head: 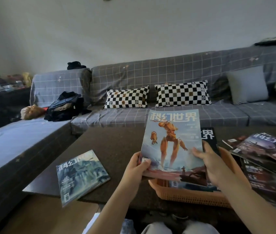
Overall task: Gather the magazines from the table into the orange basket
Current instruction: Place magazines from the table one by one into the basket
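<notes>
Here, right of centre in the frame, both hands hold up one magazine (171,144), its cover showing an orange robot. The left hand (138,168) pinches the lower left corner, thumb on the cover; the right hand (213,163) clasps the lower right edge, fingers curled over the front. The magazine tilts above the orange basket (189,195), which sits on the dark table (113,149) at lower right and already holds magazines. A green-covered magazine (81,176) lies flat at lower left, well apart. More magazines (268,154) are piled at the right edge.
</notes>
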`<state>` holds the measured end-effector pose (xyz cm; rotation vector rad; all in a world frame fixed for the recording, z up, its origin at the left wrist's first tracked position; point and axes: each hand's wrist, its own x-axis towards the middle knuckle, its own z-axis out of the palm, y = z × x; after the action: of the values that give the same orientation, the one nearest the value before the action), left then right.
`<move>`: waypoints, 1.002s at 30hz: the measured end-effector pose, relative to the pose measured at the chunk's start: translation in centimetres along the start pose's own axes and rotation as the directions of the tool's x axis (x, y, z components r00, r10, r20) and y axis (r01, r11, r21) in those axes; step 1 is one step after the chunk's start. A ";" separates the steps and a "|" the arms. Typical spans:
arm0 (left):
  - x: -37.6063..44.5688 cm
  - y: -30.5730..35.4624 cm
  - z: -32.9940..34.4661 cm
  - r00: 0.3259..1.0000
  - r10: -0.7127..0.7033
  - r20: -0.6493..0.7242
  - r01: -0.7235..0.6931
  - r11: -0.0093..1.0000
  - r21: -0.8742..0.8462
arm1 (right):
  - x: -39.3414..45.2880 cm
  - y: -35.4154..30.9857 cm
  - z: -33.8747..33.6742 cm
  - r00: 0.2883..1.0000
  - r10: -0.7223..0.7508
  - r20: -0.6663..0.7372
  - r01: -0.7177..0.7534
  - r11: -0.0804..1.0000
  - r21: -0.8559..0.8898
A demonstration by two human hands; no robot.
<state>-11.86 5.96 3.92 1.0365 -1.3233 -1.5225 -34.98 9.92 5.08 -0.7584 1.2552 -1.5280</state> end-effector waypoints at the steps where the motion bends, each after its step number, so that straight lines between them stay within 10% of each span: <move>1: 0.6 0.0 1.0 1.000 -0.019 -0.012 0.019 0.999 0.049 | 0.1 0.0 -1.1 1.000 -0.008 -0.024 0.008 1.000 -0.004; 14: 4.2 -3.1 8.4 0.990 0.136 -0.045 -0.071 0.741 0.668 | 1.6 0.8 -7.7 0.962 -0.172 -0.211 0.044 0.864 -0.502; 30: 4.6 -4.0 7.9 0.968 0.160 -0.195 0.019 0.726 0.688 | 1.7 2.8 -7.9 0.929 -0.261 -0.263 -0.084 0.543 -0.836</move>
<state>-21.04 4.20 0.50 1.5495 -1.7716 -0.7839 -41.80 11.05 0.09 -1.1906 2.3490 -1.0843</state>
